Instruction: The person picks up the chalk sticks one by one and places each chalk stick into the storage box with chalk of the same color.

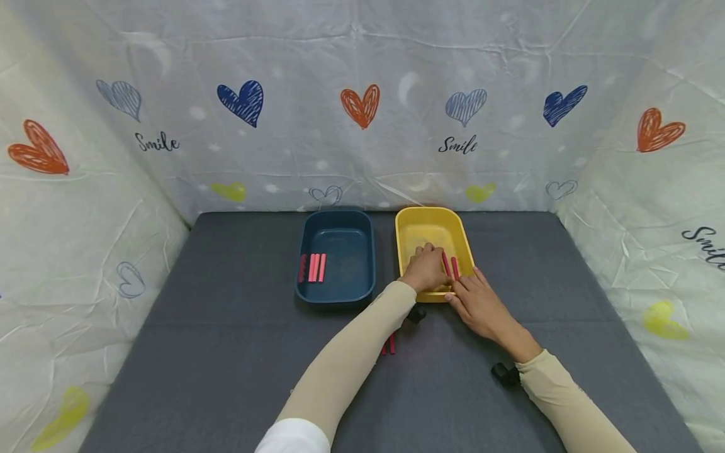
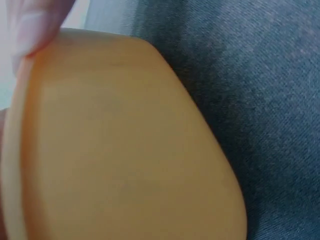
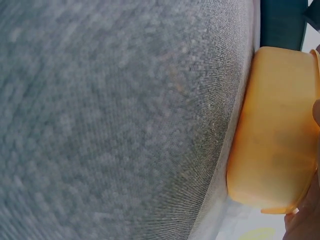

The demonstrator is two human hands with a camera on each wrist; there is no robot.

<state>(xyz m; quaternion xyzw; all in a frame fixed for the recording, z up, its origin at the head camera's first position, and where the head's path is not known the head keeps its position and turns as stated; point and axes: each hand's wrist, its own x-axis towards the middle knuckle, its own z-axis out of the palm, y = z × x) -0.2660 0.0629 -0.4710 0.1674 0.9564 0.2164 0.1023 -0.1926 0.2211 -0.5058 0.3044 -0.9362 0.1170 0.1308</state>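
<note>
A yellow tray [image 1: 406, 234] stands at the back of the table with red sticks [image 1: 455, 268] inside along its right part. My left hand [image 1: 426, 269] reaches over its front rim, fingers down beside the sticks. Whether it pinches one is hidden. At the front right corner, my right hand [image 1: 481, 305] grips the tray, fingers over the rim and thumb against the front wall. The left wrist view shows a thumb [image 2: 36, 29] on the rim of that tray [image 2: 125, 135]. In the right wrist view, part of the right hand [image 3: 304, 220] touches the tray [image 3: 272, 130].
Left of the yellow tray is a dark blue tray [image 1: 354, 251] with pink sticks [image 1: 313, 268] and dark red ones [image 1: 302, 268] along its left side. Red sticks [image 1: 392, 343] lie on the grey table [image 1: 226, 352], partly behind my left forearm [image 1: 351, 358]. Printed cloth surrounds the table's back and sides.
</note>
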